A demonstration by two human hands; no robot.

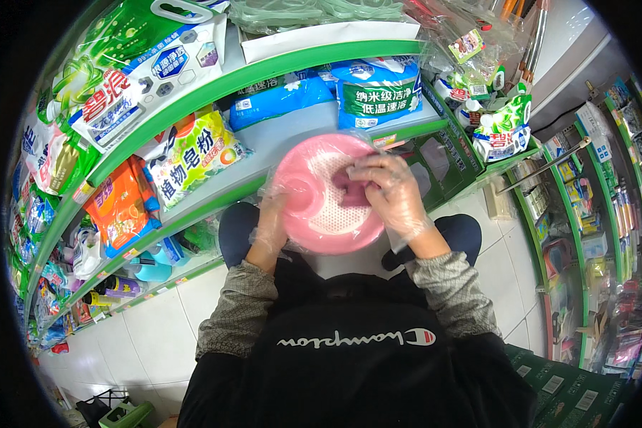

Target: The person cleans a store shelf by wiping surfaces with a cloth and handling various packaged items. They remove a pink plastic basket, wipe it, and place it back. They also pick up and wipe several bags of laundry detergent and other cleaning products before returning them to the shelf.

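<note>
My left hand (272, 222), in a thin clear plastic glove, grips the left rim of a round pink plastic basin (315, 243). The basin has a white perforated patch in its middle and a round pink recess at its left side; clear film seems to wrap it. My right hand (393, 190), gloved the same way, has bent fingers over the basin's right part, at a dark pink cloth or sponge (353, 192). The fingers partly hide that piece, so I cannot tell whether they hold it.
Green-edged shelves (299, 139) curve ahead and left, with blue detergent bags (377, 96), a yellow-green soap powder bag (198, 155) and an orange bag (120, 206). A metal rod (545, 163) juts out at the right. Green cartons (562, 385) lie at the lower right.
</note>
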